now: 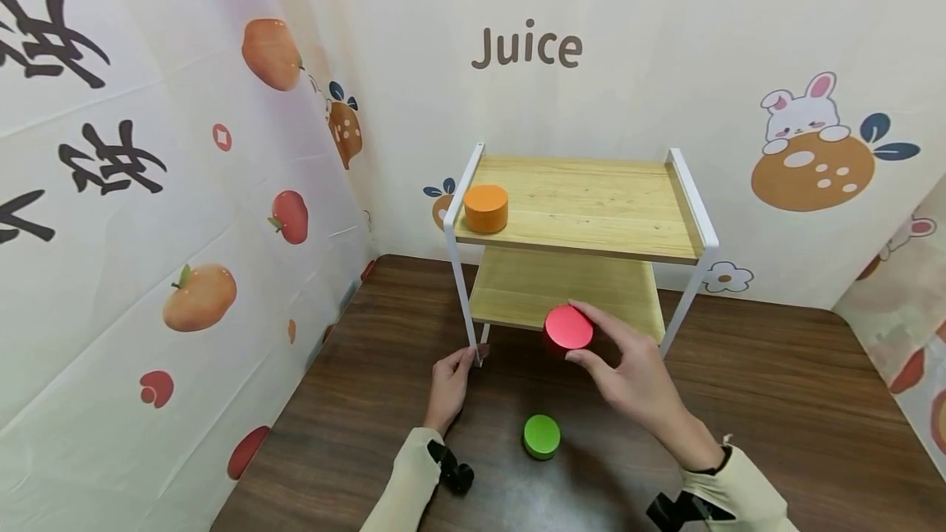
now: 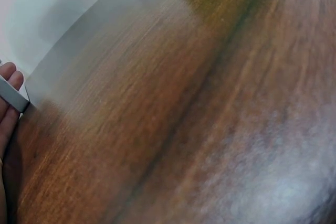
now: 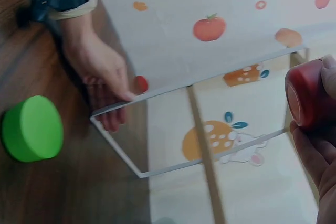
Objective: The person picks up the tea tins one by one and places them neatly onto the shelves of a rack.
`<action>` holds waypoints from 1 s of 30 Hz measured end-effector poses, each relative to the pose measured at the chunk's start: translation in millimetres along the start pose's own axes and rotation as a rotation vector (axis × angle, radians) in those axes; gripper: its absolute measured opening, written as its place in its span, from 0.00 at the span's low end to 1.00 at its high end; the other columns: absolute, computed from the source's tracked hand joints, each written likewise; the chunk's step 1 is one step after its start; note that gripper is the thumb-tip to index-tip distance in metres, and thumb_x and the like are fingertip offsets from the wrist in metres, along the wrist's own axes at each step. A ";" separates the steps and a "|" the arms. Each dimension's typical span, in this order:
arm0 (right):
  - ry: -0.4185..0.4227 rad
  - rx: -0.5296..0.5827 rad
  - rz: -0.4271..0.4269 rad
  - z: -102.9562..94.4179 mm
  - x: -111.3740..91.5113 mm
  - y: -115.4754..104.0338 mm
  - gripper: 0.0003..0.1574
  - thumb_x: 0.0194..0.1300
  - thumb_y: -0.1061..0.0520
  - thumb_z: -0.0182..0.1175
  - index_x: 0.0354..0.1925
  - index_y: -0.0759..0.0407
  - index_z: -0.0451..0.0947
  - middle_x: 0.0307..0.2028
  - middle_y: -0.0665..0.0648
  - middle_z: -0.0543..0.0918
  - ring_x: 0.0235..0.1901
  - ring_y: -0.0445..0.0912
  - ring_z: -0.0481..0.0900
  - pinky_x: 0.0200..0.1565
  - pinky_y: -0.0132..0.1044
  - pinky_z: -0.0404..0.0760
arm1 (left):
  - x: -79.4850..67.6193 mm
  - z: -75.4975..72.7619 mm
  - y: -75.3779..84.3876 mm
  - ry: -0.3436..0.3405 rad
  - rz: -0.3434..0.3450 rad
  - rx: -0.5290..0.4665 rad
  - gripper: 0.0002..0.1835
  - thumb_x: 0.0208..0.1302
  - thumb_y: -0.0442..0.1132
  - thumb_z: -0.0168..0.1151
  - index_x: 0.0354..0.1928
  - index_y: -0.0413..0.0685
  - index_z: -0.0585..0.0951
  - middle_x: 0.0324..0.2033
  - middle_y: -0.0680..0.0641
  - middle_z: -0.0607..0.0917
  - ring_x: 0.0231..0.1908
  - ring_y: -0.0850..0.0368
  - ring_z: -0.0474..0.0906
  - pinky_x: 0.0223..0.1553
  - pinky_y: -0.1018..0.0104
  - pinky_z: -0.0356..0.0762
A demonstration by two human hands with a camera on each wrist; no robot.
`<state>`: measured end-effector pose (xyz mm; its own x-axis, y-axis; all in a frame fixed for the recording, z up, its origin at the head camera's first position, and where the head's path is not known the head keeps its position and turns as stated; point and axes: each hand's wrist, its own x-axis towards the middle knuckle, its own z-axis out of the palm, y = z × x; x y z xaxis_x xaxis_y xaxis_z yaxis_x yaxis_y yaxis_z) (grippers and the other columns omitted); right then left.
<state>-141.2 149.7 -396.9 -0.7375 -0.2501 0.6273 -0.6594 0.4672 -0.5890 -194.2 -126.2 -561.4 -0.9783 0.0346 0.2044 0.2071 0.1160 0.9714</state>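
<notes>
My right hand (image 1: 641, 372) pinches a red round tin (image 1: 568, 328) between thumb and fingers, raised in front of the lower board (image 1: 569, 277) of a small two-tier shelf (image 1: 591, 195). In the right wrist view the tin (image 3: 302, 95) lies sideways across the picture, its underside showing. At the shelf's front left foot, my left hand (image 1: 447, 388) grips the white leg (image 1: 464, 302), thumb on one side and fingers behind. An orange round tin (image 1: 485, 209) stands at the top board's front left corner. On the table, between my hands, sits a green round tin (image 1: 542, 437).
The shelf has white metal side frames (image 1: 693, 199) and stands on a dark wood table (image 1: 776, 376) close to the back. Printed curtains (image 1: 628, 39) hang behind it and along both sides.
</notes>
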 end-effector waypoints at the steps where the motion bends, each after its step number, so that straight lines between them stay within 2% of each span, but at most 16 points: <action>1: 0.001 0.013 0.001 -1.9 3.2 -1.3 0.42 0.49 0.62 0.75 0.63 0.55 0.74 0.55 0.54 0.82 0.54 0.40 0.79 0.55 0.22 0.73 | 0.1 0.1 -0.1 0.001 0.000 -0.003 0.20 0.75 0.43 0.50 0.50 0.33 0.83 0.47 0.37 0.86 0.53 0.44 0.81 0.54 0.70 0.75; 4: 0.006 0.034 0.000 -8.4 13.7 -5.6 0.43 0.49 0.64 0.75 0.64 0.54 0.73 0.55 0.54 0.82 0.54 0.38 0.79 0.52 0.22 0.75 | 0.9 0.4 -0.6 0.006 0.004 -0.015 0.19 0.75 0.42 0.50 0.50 0.32 0.83 0.46 0.37 0.86 0.53 0.43 0.81 0.54 0.70 0.75; 19: 0.044 0.017 -0.149 -31.2 72.8 -27.2 0.44 0.48 0.68 0.75 0.64 0.59 0.73 0.55 0.57 0.82 0.54 0.42 0.80 0.53 0.26 0.77 | 0.6 -1.7 2.2 -0.005 -0.026 0.007 0.22 0.75 0.45 0.50 0.51 0.32 0.82 0.47 0.36 0.85 0.54 0.44 0.80 0.54 0.69 0.75; 27: 0.086 0.027 -0.139 -40.4 95.5 -29.9 0.41 0.49 0.68 0.73 0.63 0.59 0.74 0.51 0.58 0.84 0.47 0.34 0.82 0.47 0.25 0.80 | -1.3 0.8 -0.8 0.012 -0.002 0.008 0.19 0.74 0.44 0.51 0.50 0.36 0.84 0.46 0.40 0.87 0.52 0.47 0.82 0.53 0.68 0.76; 30: 0.091 0.031 -0.108 -41.5 101.9 -27.3 0.39 0.51 0.67 0.72 0.62 0.58 0.74 0.51 0.59 0.84 0.48 0.38 0.83 0.47 0.24 0.79 | -0.8 0.9 -2.7 0.011 0.001 0.002 0.19 0.74 0.45 0.51 0.50 0.38 0.84 0.46 0.42 0.87 0.52 0.50 0.82 0.54 0.66 0.77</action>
<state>-192.3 146.7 -295.7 -0.6465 -0.2194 0.7306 -0.7397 0.4146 -0.5301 -194.0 -125.7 -564.3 -0.9780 0.0238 0.2071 0.2085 0.1184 0.9708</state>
